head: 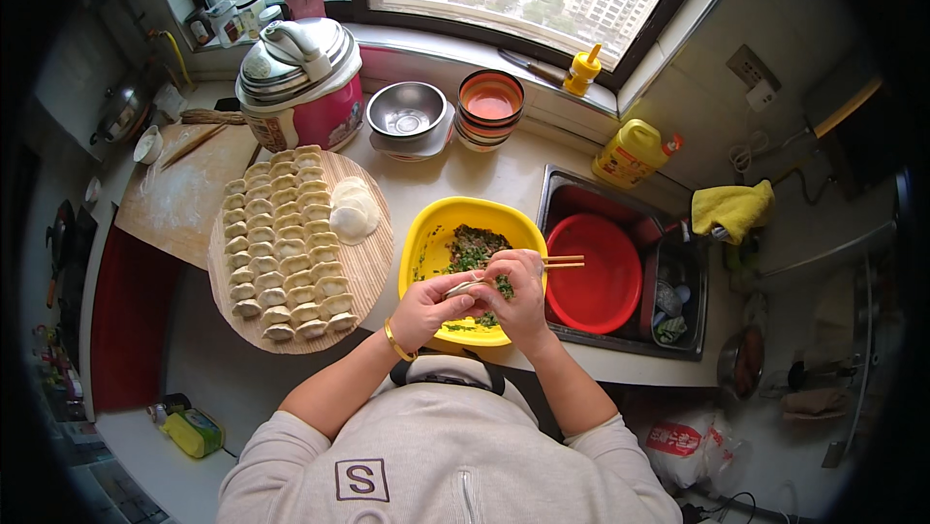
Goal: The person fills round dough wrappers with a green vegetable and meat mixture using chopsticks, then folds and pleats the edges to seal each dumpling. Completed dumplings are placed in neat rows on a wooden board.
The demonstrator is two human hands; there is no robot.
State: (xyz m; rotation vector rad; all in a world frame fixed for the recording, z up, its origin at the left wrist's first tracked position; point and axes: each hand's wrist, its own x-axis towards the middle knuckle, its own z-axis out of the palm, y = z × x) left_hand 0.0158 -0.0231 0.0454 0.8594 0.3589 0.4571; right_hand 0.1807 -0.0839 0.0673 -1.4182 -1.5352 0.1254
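Over the yellow plastic basin [421, 233], my left hand [429, 306] and my right hand [517, 295] together pinch the edges of a folded dumpling [465, 287]. Chopped green and brown filling [476, 244] lies in the basin below. A pair of wooden chopsticks [567, 261] sticks out to the right from beside my right hand; whether it touches them cannot be told. Left of the basin, a round slatted board [374, 248] holds rows of folded dumplings [290, 248] and a stack of round wrappers [354, 211].
A floured wooden board [163, 197] lies far left, with a rolling pin [192, 145]. A pink electric pressure cooker [301, 81], a steel bowl [407, 111] and stacked bowls [490, 106] stand behind. The sink [552, 190] at right holds a red basin [593, 273]. A knife [534, 68] rests on the windowsill.
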